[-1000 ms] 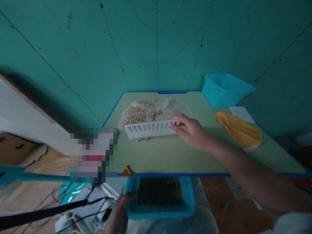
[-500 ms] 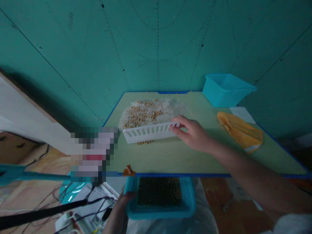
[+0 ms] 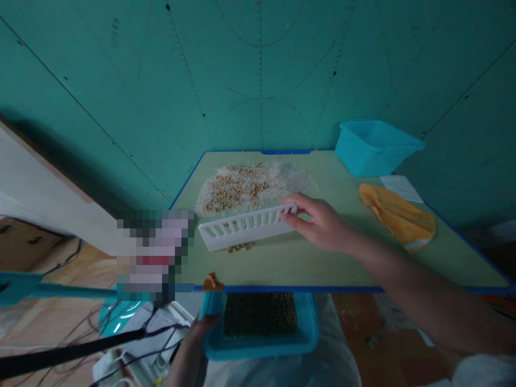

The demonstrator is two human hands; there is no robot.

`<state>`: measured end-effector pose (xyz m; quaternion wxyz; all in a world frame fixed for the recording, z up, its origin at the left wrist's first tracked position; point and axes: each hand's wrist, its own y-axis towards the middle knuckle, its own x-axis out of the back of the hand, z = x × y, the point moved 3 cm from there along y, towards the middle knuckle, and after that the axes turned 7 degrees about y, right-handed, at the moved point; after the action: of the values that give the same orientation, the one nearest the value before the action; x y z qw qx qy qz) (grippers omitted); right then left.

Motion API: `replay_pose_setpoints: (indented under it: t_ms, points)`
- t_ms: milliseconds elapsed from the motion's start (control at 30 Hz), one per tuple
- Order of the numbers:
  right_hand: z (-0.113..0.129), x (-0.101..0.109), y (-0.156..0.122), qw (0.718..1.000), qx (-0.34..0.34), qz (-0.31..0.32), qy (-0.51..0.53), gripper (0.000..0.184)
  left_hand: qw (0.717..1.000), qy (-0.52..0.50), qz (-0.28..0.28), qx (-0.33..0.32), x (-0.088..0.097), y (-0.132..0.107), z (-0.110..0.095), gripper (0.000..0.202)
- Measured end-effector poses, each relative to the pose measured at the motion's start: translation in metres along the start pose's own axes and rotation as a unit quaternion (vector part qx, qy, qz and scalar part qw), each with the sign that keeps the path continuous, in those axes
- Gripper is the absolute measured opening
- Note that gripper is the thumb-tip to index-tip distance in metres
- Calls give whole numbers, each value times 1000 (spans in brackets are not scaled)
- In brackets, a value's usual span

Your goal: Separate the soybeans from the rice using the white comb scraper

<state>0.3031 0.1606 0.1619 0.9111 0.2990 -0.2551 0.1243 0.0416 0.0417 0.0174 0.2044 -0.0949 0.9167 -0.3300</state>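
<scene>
My right hand (image 3: pixel 318 221) pinches the right end of a long white slotted plastic strip (image 3: pixel 245 226), stood on its edge over the table. Beyond the strip spreads a layer of white rice-like grains (image 3: pixel 292 177) with round tan beans (image 3: pixel 229 188) mixed in, mostly on its left side. A short row of beans (image 3: pixel 241 247) lies along the strip's near side. Below the table edge, my left hand (image 3: pixel 205 327) grips the left rim of a blue plastic tub (image 3: pixel 262 349); its thumb shows and the other fingers are hidden. Many dark-looking beans (image 3: pixel 258 317) fill its inner part.
A light green table (image 3: pixel 322 269) with a blue edge stands against a teal wall. At its back right is a blue bin (image 3: pixel 374 150), with a white sheet (image 3: pixel 402 188) and an orange cloth (image 3: pixel 399 215) nearer. Brown tape (image 3: pixel 212 281) sticks at the front edge.
The strip has come toward me, its left end swinging nearer and away from the grains, with the bean row shifting slightly nearer too. The tub has shifted a little left with my left hand.
</scene>
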Motion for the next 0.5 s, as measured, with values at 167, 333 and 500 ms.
replay_pose_setpoints:
  t_ms: [167,333,500]
  points:
    - [0,1,0,1000,-16,10,14,11,1000,9,-17,-17,-7,-5,-8,10]
    - [1,3,1,998,-31,19,49,7,999,19,-29,-15,-2,-4,-7,14]
    - [0,2,1,994,-52,33,88,7,1000,19,-21,-11,6,2,-2,21]
